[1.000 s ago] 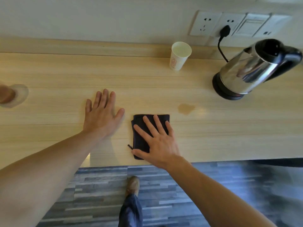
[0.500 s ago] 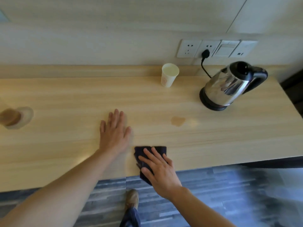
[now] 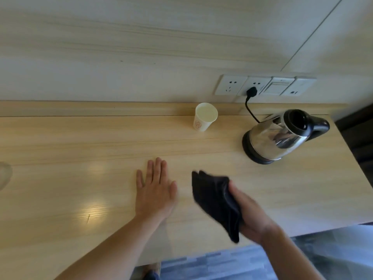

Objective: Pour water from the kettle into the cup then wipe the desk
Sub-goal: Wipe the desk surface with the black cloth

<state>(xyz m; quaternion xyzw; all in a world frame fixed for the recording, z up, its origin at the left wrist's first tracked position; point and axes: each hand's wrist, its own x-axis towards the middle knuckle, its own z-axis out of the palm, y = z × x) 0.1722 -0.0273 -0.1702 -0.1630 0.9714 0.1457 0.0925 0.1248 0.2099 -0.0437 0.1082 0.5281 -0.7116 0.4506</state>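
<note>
moved since a second ago: cloth (image 3: 216, 201), dark, folded; then flat on the desk (image 3: 60, 178) near the front edge under a spread palm, now lifted off the surface and held out over it, lower corner hanging past the heel of the hand. spill: a small wet patch that lay on the wood between cloth and kettle earlier; not visible now, either wiped or hidden behind the raised cloth, cannot tell which.

right hand (image 3: 250, 215): fingers closed around the cloth, thumb on the near face, clamped on it; slightly blurred.

left hand (image 3: 155, 190): flat on the desk, fingers together and extended, gripping nothing; just left of the cloth, apart from it, as before.

kettle (image 3: 280, 136): steel body, black lid and handle, seated on its black base, far right, well clear of both hands; cord runs to a wall socket (image 3: 252, 87).

cup (image 3: 204, 117): paper, upright at the back of the desk by the wall, left of the kettle; inside looks pale, fill level uncertain.

judgement: pouring appears finished; wiping is under way or ending, with the cloth raised between strokes or being taken away.
</note>
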